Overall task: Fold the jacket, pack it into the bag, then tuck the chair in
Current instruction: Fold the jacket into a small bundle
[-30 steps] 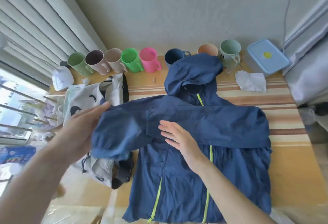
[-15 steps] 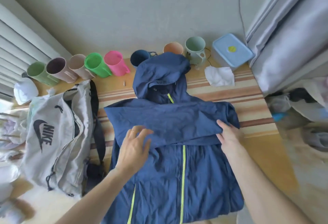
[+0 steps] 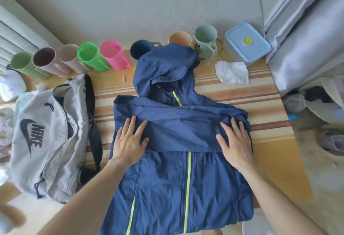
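Navy fabric under both palms: my left hand and right hand, fingers spread, press flat on jacket, front-up on striped table. Second sleeve now folded across chest, so body fold likely next. Grey bag beside jacket, unzipped, reads "NIKE".

Jacket hem cut off by bottom edge. Blurred clutter at right, unreadable. Tiny object on desk, too small to tell.
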The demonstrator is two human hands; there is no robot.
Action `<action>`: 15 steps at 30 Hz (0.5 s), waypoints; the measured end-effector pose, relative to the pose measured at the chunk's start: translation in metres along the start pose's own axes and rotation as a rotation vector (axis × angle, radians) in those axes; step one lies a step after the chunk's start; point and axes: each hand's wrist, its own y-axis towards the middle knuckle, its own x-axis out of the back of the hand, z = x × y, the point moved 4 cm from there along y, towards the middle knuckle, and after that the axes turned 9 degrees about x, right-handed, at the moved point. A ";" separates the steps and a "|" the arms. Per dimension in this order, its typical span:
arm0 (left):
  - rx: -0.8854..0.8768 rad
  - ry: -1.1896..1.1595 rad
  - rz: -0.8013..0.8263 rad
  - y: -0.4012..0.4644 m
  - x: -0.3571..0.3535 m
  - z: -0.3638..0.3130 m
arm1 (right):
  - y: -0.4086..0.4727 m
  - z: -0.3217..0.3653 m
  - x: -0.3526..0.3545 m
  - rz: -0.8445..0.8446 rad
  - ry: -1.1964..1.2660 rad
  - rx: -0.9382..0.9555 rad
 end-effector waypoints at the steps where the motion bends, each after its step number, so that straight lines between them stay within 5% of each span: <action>1: 0.067 -0.104 -0.057 -0.003 0.007 0.003 | 0.001 -0.002 0.011 -0.115 0.102 -0.031; 4: 0.343 -0.475 -0.206 -0.012 0.023 0.024 | 0.007 -0.017 0.046 -0.373 0.223 -0.204; 8: 0.518 -0.637 -0.127 -0.010 0.024 0.047 | 0.043 -0.025 0.065 -0.222 0.315 -0.346; 12: 0.596 -0.645 -0.138 -0.010 0.026 0.058 | 0.089 0.006 0.093 -0.289 0.072 -0.180; 15: 0.627 -0.658 -0.163 -0.015 0.027 0.054 | 0.130 0.080 0.110 -0.447 -0.138 0.211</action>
